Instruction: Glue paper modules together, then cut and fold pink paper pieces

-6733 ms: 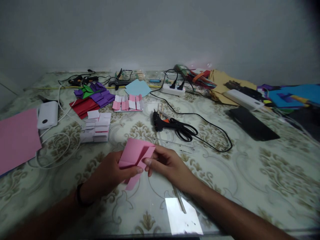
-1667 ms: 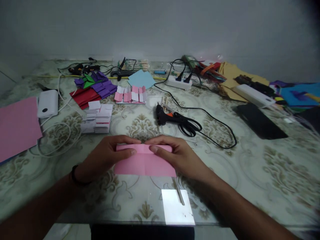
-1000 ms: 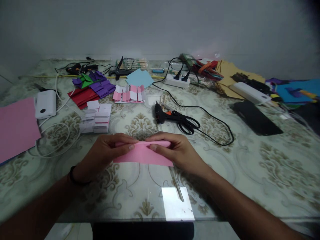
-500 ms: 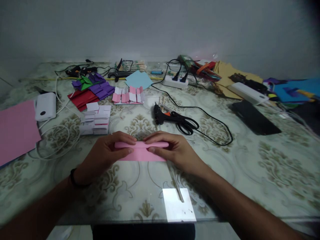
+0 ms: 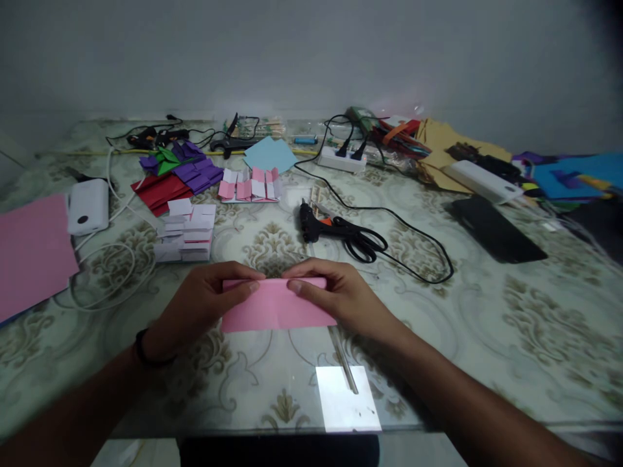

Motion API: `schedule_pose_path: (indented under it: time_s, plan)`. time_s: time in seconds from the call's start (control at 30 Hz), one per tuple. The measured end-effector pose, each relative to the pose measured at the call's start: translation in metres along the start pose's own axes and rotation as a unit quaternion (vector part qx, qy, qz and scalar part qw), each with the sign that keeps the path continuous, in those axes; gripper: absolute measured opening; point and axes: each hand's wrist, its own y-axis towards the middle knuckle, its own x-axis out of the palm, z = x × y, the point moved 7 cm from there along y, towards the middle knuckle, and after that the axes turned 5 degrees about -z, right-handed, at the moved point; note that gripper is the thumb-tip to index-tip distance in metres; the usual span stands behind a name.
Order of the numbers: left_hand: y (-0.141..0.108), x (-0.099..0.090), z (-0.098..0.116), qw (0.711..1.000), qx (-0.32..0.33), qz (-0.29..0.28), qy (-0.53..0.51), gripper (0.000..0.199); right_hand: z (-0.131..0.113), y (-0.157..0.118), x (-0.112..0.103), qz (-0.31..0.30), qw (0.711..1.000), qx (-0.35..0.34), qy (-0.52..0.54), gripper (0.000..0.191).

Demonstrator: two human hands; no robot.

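Note:
Between my two hands is a sheet of pink paper [image 5: 277,311], its far edge turned over or creased and its near part spread toward me. My left hand [image 5: 211,292] pinches the far edge on the left, thumb on top and fingers behind. On the right, my right hand [image 5: 335,292] grips the same edge in a like way. Beyond the hands lie a black glue gun [image 5: 311,224] and black-handled scissors [image 5: 363,240]. To the left of them sits a pile of folded white paper pieces [image 5: 187,233].
Folded pink-and-white pieces [image 5: 250,185], purple paper [image 5: 197,172] and light blue sheets [image 5: 270,155] lie farther back. A power strip [image 5: 342,160] with cords stands behind. At right is a black phone [image 5: 496,228]; at left, a white power bank [image 5: 88,207] and pink sheets [image 5: 34,259].
The pink paper's near part now reaches closer to me and shows more surface, and the rolled-looking far edge appears narrower. Both hands keep nearly the same place.

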Motion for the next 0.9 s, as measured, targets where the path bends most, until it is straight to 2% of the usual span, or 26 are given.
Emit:
schedule_pose_path:
  time_s: [0.13, 0.23, 0.4, 0.83, 0.9]
  plan:
    - [0.0001, -0.0009, -0.0018, 0.999, 0.001, 0.016, 0.028, 0.015, -0.0002, -0.0014, 0.0041, -0.027, 0.999, -0.019, -0.023, 0.017]
    - [0.0002, 0.0009, -0.0005, 0.999, 0.003, 0.004, 0.034, 0.016, 0.0007, -0.0022, 0.0056, -0.039, 0.999, -0.015, -0.021, 0.018]
    - [-0.0006, 0.0028, 0.0008, 0.999, -0.01, -0.02, 0.023, 0.019, 0.0028, -0.0018, 0.0028, -0.03, 0.999, 0.017, 0.006, 0.019]
    - [0.0012, 0.0003, -0.0023, 1.0, -0.004, -0.013, 0.003, 0.019, 0.0049, -0.0005, 0.0016, -0.042, 0.999, 0.012, 0.025, 0.019]
    - [0.0016, -0.0003, -0.0048, 1.0, -0.01, -0.007, -0.012, 0.026, 0.0054, -0.0007, 0.0019, -0.043, 0.999, 0.014, 0.023, 0.02]
